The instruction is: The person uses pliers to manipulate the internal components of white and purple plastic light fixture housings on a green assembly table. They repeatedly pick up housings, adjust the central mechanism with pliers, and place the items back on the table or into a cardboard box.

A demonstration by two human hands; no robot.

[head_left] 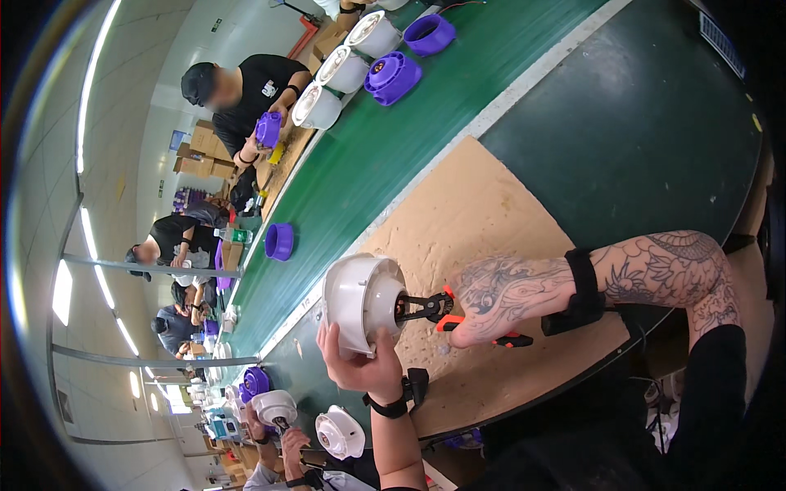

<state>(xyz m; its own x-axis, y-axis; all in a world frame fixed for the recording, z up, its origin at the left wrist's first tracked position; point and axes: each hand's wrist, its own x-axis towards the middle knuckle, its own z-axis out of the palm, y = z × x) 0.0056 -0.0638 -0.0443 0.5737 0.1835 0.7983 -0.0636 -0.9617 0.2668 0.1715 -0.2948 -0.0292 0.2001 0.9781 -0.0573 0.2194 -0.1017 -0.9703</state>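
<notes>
My left hand [360, 367] grips a white round plastic housing [358, 299] from below, fingers and thumb wrapped on its lower side. The housing is tilted, its narrower opening facing right. In my right hand [508, 296] is a pair of pliers [427, 308] with black jaws and orange-and-black handles. The jaw tips reach into the housing's opening; what they touch inside is hidden. Both hands are above a brown board [475, 213] lying on the dark green table.
A green conveyor belt [393, 147] runs along the far side, carrying a purple ring [279, 242], other purple parts [392, 78] and white housings [317, 106]. Co-workers sit beyond it. At the lower left, another person's hands work on a white housing [274, 407], near a second one [340, 432].
</notes>
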